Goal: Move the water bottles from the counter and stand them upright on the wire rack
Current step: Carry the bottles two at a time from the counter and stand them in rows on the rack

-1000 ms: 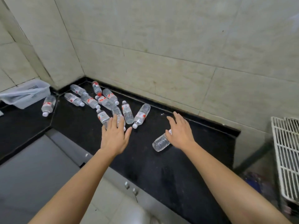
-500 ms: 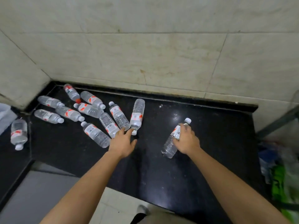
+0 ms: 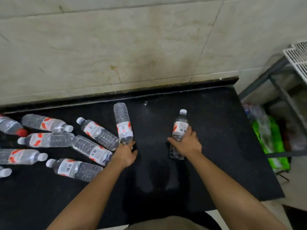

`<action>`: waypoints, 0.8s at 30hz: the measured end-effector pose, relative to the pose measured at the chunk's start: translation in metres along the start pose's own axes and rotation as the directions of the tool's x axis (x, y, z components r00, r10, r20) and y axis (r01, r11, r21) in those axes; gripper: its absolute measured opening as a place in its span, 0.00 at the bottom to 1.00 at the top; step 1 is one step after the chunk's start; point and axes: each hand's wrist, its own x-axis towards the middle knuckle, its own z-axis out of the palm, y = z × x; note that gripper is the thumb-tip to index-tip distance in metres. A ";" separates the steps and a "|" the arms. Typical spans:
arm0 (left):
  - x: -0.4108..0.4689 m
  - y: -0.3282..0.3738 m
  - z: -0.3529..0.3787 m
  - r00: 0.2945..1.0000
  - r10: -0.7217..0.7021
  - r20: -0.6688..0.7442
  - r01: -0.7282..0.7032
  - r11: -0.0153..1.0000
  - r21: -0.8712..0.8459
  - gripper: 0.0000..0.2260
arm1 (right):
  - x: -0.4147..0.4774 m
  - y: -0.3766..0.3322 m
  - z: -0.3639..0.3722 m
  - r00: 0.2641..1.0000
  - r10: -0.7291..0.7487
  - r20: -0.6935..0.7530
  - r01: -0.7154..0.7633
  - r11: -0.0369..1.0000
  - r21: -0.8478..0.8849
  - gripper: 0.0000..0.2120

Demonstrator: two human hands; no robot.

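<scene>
Several clear water bottles with red-and-white labels lie on the black counter (image 3: pixel 216 130), most in a heap (image 3: pixel 54 140) at the left. My right hand (image 3: pixel 186 144) is wrapped around the middle of one bottle (image 3: pixel 180 128), white cap pointing away from me. My left hand (image 3: pixel 125 154) grips the cap end of another bottle (image 3: pixel 123 123), whose base points toward the wall. The white wire rack (image 3: pixel 298 57) shows at the upper right edge, beyond the counter's end.
A tiled wall (image 3: pixel 132 55) runs behind the counter. Right of the counter, under the rack's grey metal frame (image 3: pixel 280 90), lie plastic bags, one bright green (image 3: pixel 272 143). The counter's front edge is close to my body.
The view has swung right, bringing the rack into sight. My right hand has closed on its bottle and turned it more upright. My left hand has closed on the cap end of a bottle.
</scene>
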 end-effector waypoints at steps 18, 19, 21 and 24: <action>-0.059 0.028 -0.061 0.765 0.305 -0.567 -0.336 0.940 0.051 0.03 | -0.029 0.003 0.030 0.977 -0.166 0.131 0.198 0.936 -0.292 0.45; -0.058 0.035 -0.077 0.771 0.242 -0.589 -0.331 0.942 -0.046 0.02 | -0.026 0.004 0.026 0.980 -0.136 0.144 0.163 0.966 -0.201 0.42; -0.057 0.042 -0.102 0.804 0.159 -0.572 -0.307 0.936 -0.172 0.05 | -0.025 0.006 0.020 0.980 -0.075 0.182 0.062 0.995 0.073 0.37; -0.056 0.039 -0.110 0.845 0.161 -0.510 -0.276 0.948 -0.157 0.08 | -0.027 0.011 0.018 0.985 -0.054 0.163 -0.031 0.878 0.478 0.29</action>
